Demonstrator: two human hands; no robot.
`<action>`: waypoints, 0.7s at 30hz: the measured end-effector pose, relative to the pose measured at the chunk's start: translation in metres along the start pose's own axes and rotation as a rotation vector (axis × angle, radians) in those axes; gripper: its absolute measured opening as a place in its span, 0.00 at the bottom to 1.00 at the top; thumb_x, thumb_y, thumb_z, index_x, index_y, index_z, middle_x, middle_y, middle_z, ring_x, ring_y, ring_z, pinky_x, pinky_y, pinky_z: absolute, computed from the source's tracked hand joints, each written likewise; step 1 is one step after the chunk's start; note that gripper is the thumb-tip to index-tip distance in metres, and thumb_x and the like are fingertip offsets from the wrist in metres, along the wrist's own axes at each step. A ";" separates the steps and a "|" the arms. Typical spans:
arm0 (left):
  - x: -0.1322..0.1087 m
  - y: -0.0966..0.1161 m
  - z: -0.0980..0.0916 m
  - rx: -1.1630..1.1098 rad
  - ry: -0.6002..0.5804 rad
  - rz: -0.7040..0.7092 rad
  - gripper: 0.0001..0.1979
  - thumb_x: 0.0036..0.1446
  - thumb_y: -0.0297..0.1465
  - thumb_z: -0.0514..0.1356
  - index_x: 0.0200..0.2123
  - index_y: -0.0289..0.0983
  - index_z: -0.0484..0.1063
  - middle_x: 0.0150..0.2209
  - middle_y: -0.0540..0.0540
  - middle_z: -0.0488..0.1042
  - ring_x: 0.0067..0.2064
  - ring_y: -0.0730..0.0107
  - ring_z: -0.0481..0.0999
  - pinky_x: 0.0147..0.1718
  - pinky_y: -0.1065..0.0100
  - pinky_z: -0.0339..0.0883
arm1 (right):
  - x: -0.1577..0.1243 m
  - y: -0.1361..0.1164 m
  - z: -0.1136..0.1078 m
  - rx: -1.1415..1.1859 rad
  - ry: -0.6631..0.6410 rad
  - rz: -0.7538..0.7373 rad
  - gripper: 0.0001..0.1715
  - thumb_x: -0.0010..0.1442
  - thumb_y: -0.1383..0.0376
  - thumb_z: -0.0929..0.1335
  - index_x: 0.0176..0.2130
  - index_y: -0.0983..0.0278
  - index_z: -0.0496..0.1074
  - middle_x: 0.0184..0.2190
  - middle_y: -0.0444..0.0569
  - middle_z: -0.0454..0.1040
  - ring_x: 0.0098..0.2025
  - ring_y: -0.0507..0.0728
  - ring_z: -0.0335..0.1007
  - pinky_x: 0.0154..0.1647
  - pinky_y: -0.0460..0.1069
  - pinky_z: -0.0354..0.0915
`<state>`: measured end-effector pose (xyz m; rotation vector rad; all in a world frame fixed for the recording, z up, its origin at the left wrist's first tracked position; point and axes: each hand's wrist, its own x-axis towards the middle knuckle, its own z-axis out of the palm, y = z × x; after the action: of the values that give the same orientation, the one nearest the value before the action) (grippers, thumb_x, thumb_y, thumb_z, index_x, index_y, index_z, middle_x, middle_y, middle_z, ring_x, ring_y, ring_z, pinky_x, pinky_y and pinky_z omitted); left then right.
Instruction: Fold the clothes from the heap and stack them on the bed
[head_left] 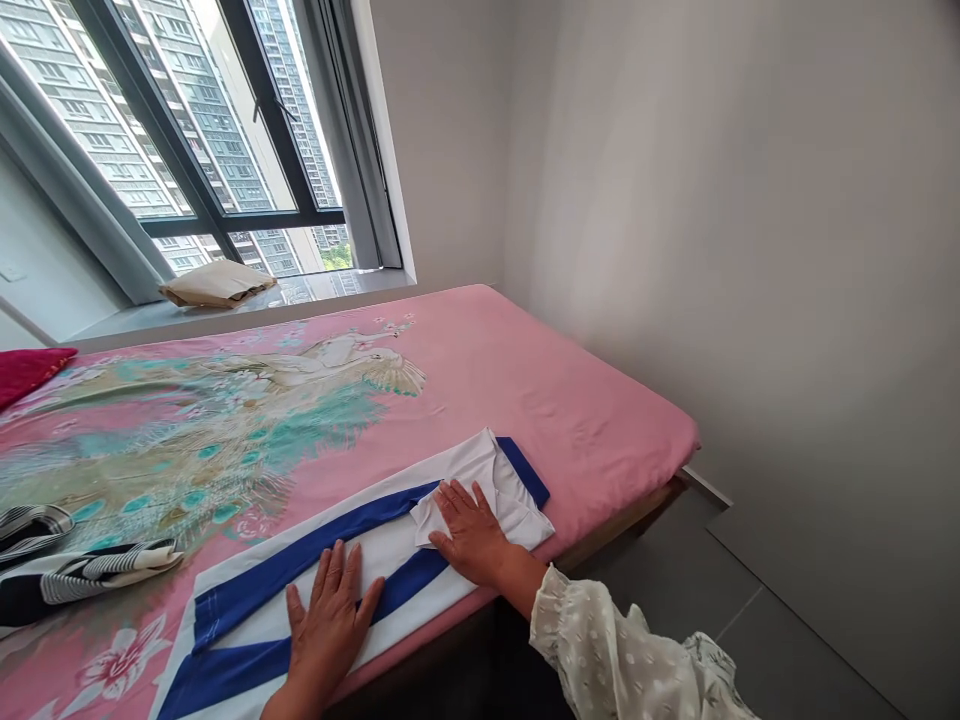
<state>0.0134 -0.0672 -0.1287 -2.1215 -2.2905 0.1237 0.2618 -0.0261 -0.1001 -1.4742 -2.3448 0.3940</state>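
A white garment with blue stripes (405,505), which looks like a shirt, lies stretched along the near edge of the bed, partly folded at its far right end. My left hand (330,610) rests flat on its middle, fingers spread over the white and blue bands. Farther right, my right hand (469,530) presses palm down on the folded white part, with its fingers apart. Neither hand grips the cloth. A dark blue strip shows at the garment's right end, beyond my right hand.
The bed (510,350) has a pink sheet with a peacock print. A black and white striped cloth (82,570) lies at left, near a red cushion (30,372). A beige folded bundle (217,284) sits on the windowsill. Grey wall and floor border the bed's right side.
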 end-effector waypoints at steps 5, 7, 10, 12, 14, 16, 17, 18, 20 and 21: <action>-0.025 -0.052 0.011 0.014 -0.006 -0.158 0.30 0.61 0.44 0.44 0.65 0.43 0.47 0.68 0.47 0.42 0.69 0.61 0.39 0.61 0.41 0.25 | -0.015 0.015 0.006 -0.074 -0.047 0.137 0.37 0.65 0.51 0.56 0.65 0.70 0.50 0.67 0.56 0.44 0.68 0.61 0.35 0.67 0.62 0.33; -0.039 -0.074 0.012 -0.006 0.021 -0.231 0.30 0.61 0.43 0.43 0.65 0.43 0.48 0.68 0.47 0.42 0.69 0.61 0.39 0.61 0.40 0.27 | -0.017 0.014 0.011 -0.116 -0.064 0.181 0.37 0.65 0.52 0.56 0.65 0.71 0.50 0.67 0.57 0.45 0.68 0.62 0.36 0.66 0.63 0.34; -0.058 -0.109 0.011 -0.039 0.125 -0.403 0.29 0.63 0.42 0.41 0.65 0.40 0.47 0.69 0.44 0.41 0.69 0.61 0.40 0.61 0.41 0.32 | -0.010 0.003 0.018 -0.168 0.033 0.156 0.35 0.66 0.54 0.54 0.65 0.70 0.48 0.67 0.55 0.44 0.68 0.60 0.35 0.66 0.64 0.34; -0.068 -0.130 0.009 -0.069 0.174 -0.499 0.30 0.63 0.42 0.40 0.66 0.39 0.45 0.68 0.42 0.43 0.68 0.60 0.41 0.61 0.41 0.36 | -0.003 -0.007 0.025 -0.187 0.089 0.092 0.34 0.66 0.56 0.53 0.66 0.68 0.47 0.67 0.52 0.43 0.69 0.59 0.33 0.67 0.63 0.33; -0.076 -0.147 0.007 -0.092 0.151 -0.576 0.31 0.63 0.43 0.41 0.65 0.36 0.46 0.67 0.38 0.47 0.68 0.58 0.45 0.61 0.43 0.41 | 0.004 -0.014 0.037 -0.199 0.052 0.054 0.34 0.66 0.56 0.53 0.66 0.67 0.47 0.67 0.51 0.43 0.69 0.58 0.33 0.66 0.63 0.33; -0.082 -0.159 0.004 -0.096 0.105 -0.611 0.30 0.62 0.42 0.44 0.64 0.33 0.51 0.65 0.35 0.52 0.66 0.56 0.50 0.61 0.46 0.44 | 0.008 -0.017 0.050 -0.219 -0.037 0.039 0.34 0.65 0.56 0.54 0.65 0.67 0.50 0.67 0.51 0.44 0.69 0.59 0.34 0.66 0.63 0.31; -0.085 -0.162 0.002 -0.099 0.090 -0.606 0.29 0.62 0.41 0.45 0.62 0.32 0.54 0.64 0.35 0.55 0.65 0.55 0.53 0.60 0.48 0.46 | 0.009 -0.018 0.056 -0.231 -0.077 0.043 0.34 0.64 0.55 0.55 0.65 0.67 0.51 0.67 0.51 0.44 0.68 0.60 0.35 0.66 0.63 0.30; -0.088 -0.165 0.000 -0.105 0.082 -0.591 0.28 0.61 0.41 0.45 0.61 0.33 0.57 0.62 0.35 0.59 0.63 0.54 0.56 0.59 0.50 0.49 | 0.009 -0.019 0.060 -0.243 -0.105 0.053 0.34 0.64 0.56 0.56 0.65 0.67 0.51 0.67 0.51 0.44 0.68 0.60 0.35 0.66 0.64 0.29; -0.093 -0.169 -0.005 -0.130 0.078 -0.555 0.26 0.61 0.42 0.46 0.56 0.34 0.64 0.57 0.36 0.66 0.59 0.53 0.63 0.55 0.52 0.55 | 0.007 -0.024 0.064 -0.256 -0.107 0.086 0.34 0.64 0.56 0.55 0.65 0.67 0.51 0.67 0.52 0.44 0.68 0.60 0.35 0.66 0.65 0.28; -0.096 -0.171 -0.008 -0.152 0.067 -0.542 0.25 0.60 0.43 0.47 0.53 0.35 0.67 0.54 0.36 0.69 0.56 0.52 0.65 0.53 0.53 0.58 | 0.006 -0.029 0.064 -0.254 -0.096 0.093 0.34 0.64 0.56 0.55 0.65 0.67 0.50 0.67 0.52 0.44 0.68 0.60 0.35 0.66 0.65 0.29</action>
<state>-0.1486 -0.1749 -0.1052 -1.4447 -2.8039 -0.1313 0.2082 -0.0368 -0.1454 -1.7196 -2.4821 0.1991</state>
